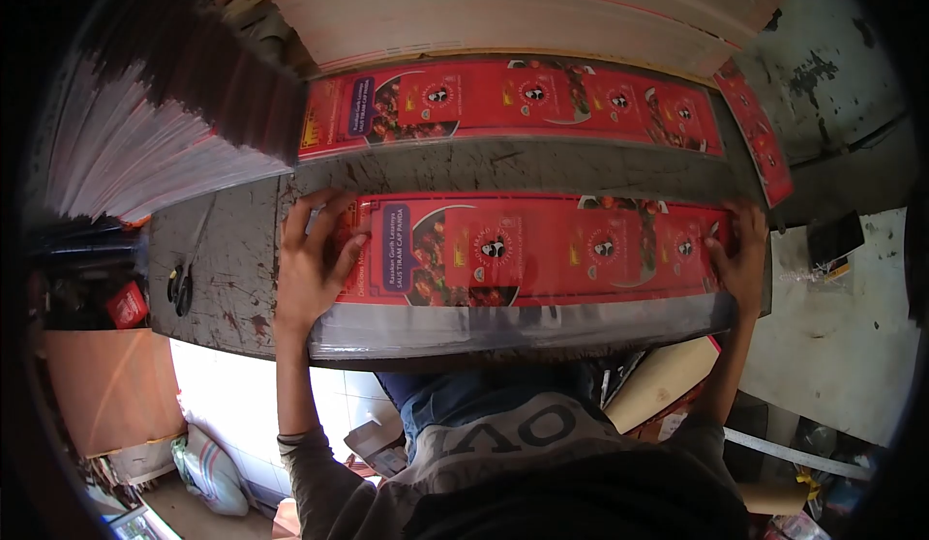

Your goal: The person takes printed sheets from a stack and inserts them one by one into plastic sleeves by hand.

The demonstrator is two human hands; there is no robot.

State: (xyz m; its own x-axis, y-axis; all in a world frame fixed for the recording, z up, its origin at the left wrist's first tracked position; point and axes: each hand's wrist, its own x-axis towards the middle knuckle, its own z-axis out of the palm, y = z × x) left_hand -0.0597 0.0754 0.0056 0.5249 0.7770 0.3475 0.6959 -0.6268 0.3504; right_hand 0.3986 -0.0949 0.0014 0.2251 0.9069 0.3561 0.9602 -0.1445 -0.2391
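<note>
Red printed sheet [561, 255] lies centre frame, long axis running left to right, purple-labelled end leftward. Left hand [317, 255] and right hand [740, 255] touch opposite ends, fingers loosely bent, thumbs spread apart.

On the near red sheet [552, 279], a purple panel [397, 248] reads "Rasakan Gurih Lezatnya SAUS TIRAM CAP PANDA", with "Delicious" beginning a partly covered line beside it. The far red strip [474, 105] shows "SAUS TIRAM CAP PANDA" too; lettering around the round emblems is too small to read, and the shirt [513, 434] bears large letters, including an "O"
</note>
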